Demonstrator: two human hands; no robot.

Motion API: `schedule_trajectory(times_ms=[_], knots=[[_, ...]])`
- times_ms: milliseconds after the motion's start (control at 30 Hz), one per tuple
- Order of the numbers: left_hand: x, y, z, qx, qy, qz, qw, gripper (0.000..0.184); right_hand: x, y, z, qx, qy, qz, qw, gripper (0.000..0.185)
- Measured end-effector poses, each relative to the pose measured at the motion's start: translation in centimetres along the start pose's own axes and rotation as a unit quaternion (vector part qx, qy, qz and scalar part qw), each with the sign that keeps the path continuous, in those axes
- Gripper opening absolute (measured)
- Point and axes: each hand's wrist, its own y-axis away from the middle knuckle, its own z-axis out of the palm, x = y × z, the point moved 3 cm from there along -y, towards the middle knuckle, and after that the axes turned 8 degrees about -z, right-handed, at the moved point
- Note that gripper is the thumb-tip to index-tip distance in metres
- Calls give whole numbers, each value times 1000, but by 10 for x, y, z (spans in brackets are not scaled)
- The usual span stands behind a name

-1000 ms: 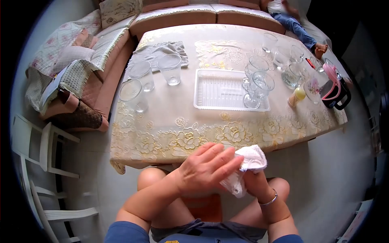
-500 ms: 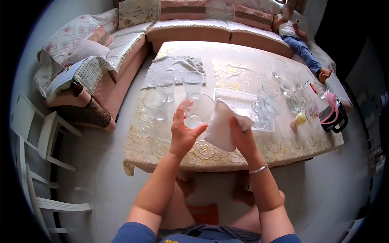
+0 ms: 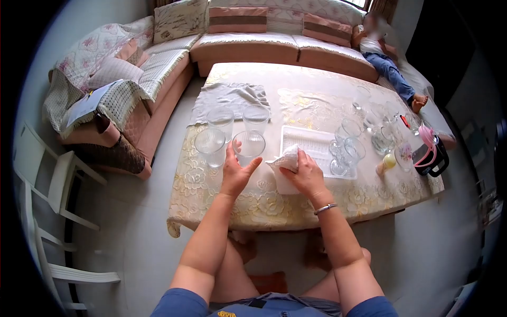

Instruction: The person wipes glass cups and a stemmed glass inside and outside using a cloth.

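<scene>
My left hand (image 3: 237, 171) is curved round the near left side of a clear ribbed glass (image 3: 250, 147), its thumb and fingers spread apart. That glass stands on the patterned tablecloth beside three similar clear glasses, one of them (image 3: 210, 148) just to its left. A white cloth (image 3: 287, 160) is pinched in my right hand (image 3: 305, 171), close to the front left corner of a white plastic tray (image 3: 344, 172). Stemmed glasses (image 3: 348, 148) are grouped over the tray's right end.
A grey cloth (image 3: 203, 105) lies at the table's back left. On the right are more glassware, a yellow-topped item (image 3: 388, 161) and a black-and-pink container (image 3: 434, 158). Another person (image 3: 388, 66) reclines on the sofa (image 3: 338, 62). White chairs (image 3: 71, 185) stand at left.
The glass, held raised in my left hand half a second ago, is now down among the others, with the fingers looser round it. The white cloth has moved away from the glass with my right hand.
</scene>
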Motion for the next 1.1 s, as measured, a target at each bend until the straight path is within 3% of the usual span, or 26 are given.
schedule_trajectory(times_ms=[67, 233, 367, 433, 500, 533, 567, 633, 733, 833, 1100], knots=[[0, 1, 1, -3, -31, -4, 999, 88, -2, 5, -1, 11, 5, -1, 1000, 81], [2, 7, 5, 27, -60, 14, 998, 97, -10, 18, -20, -84, -4, -30, 996, 102], [13, 27, 4, 92, -172, 70, 978, 99, -13, 27, -37, -77, 11, -57, 995, 104], [33, 47, -1, 109, -203, 78, 970, 89, -22, 38, -55, -88, 32, -60, 994, 96], [63, 69, -8, 133, -255, 205, 936, 70, -35, 49, -82, 44, 112, -119, 986, 71], [85, 80, -15, 157, -208, 285, 922, 46, -47, 57, -107, 102, 65, -151, 981, 59], [115, 94, -25, 155, -171, 344, 910, 33, -62, 68, -136, 159, 17, -180, 971, 49], [170, 126, -53, 164, -158, 440, 869, 26, -96, 103, -192, 264, -39, -205, 942, 38], [208, 162, -98, 180, 64, 565, 803, 37, -120, 154, -246, 360, -49, -274, 890, 36], [231, 180, -107, 147, 67, 629, 761, 36, -122, 190, -272, 392, -28, -323, 861, 35], [254, 189, -100, 102, 36, 651, 751, 32, -109, 223, -288, 405, 6, -319, 857, 31]])
